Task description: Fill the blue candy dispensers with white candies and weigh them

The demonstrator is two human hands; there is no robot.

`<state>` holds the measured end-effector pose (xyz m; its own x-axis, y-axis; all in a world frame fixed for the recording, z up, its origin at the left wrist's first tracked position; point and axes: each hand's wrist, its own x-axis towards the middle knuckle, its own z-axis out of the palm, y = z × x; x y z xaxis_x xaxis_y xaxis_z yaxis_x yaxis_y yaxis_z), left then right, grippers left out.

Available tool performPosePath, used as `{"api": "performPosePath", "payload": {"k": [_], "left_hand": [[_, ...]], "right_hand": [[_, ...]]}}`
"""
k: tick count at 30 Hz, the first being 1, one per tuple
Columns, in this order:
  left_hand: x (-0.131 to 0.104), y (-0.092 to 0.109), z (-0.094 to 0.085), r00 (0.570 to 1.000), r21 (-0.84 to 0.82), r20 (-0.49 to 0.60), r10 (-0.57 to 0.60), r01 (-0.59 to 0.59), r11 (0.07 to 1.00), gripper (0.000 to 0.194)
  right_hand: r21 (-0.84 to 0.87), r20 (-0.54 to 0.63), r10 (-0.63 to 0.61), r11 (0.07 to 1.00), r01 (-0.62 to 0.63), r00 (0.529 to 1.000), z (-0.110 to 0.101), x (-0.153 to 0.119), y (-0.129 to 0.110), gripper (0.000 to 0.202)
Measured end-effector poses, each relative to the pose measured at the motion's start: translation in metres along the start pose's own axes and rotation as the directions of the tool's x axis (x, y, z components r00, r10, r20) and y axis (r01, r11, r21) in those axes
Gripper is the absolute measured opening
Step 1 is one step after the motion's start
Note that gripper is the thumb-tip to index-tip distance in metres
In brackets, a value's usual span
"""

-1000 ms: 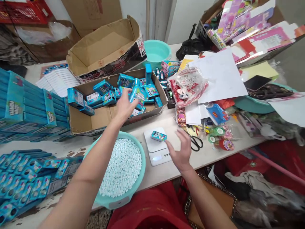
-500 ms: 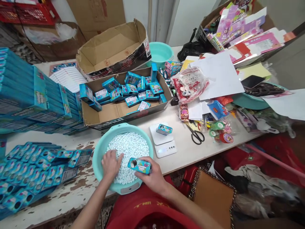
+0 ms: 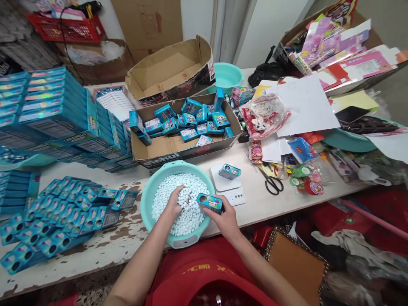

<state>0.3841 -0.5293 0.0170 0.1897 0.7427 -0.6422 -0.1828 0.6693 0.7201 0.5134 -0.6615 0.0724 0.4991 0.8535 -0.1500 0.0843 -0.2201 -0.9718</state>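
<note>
My left hand (image 3: pixel 174 203) is cupped in the turquoise basin (image 3: pixel 147 199), holding a heap of small white candies (image 3: pixel 186 196); its fingers are partly covered by them. More of these pellet-like sweets fill the basin. In my right hand (image 3: pixel 227 216) is a small blue candy box (image 3: pixel 210 203), gripped over the basin's right rim with the round hole in its top facing up. Just beyond, a similar blue box (image 3: pixel 230 171) lies on a white digital scale (image 3: pixel 227 187).
Several blue boxes with round holes (image 3: pixel 70 208) stand at left, below a tall stack of boxes (image 3: pixel 63 114). A cardboard tray (image 3: pixel 188 155) of filled-looking boxes sits behind the basin. Black scissors (image 3: pixel 272 183), tape rolls and plastic bags crowd the right side.
My left hand has moved right through the basin and now carries a heap of candies. The right hand still holds its box, more tilted and nearer the rim. The view has shifted left.
</note>
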Motion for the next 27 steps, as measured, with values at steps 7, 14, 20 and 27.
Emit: {"api": "performPosePath", "payload": {"k": [7,14,20,27], "left_hand": [[-0.045,0.046,0.013,0.988,-0.295,0.145,0.047,-0.002,0.956,0.021],[-0.055,0.053,0.028,0.972,-0.299,-0.007,0.235,-0.226,0.927,0.022],[-0.051,0.057,0.029,0.956,-0.256,-0.032,0.29,-0.289,0.923,0.026],[-0.052,0.058,0.036,0.938,-0.179,-0.025,0.346,-0.345,0.921,0.022]], "right_hand": [[-0.277,0.066,-0.253,0.925,0.262,0.965,0.021,0.013,-0.002,0.024],[-0.434,0.144,-0.225,0.861,0.266,0.964,0.045,0.022,-0.006,0.027],[-0.469,0.17,-0.203,0.844,0.26,0.964,0.043,0.024,-0.014,0.032],[-0.477,0.196,-0.21,0.833,0.281,0.958,0.038,0.029,-0.021,0.032]]}}
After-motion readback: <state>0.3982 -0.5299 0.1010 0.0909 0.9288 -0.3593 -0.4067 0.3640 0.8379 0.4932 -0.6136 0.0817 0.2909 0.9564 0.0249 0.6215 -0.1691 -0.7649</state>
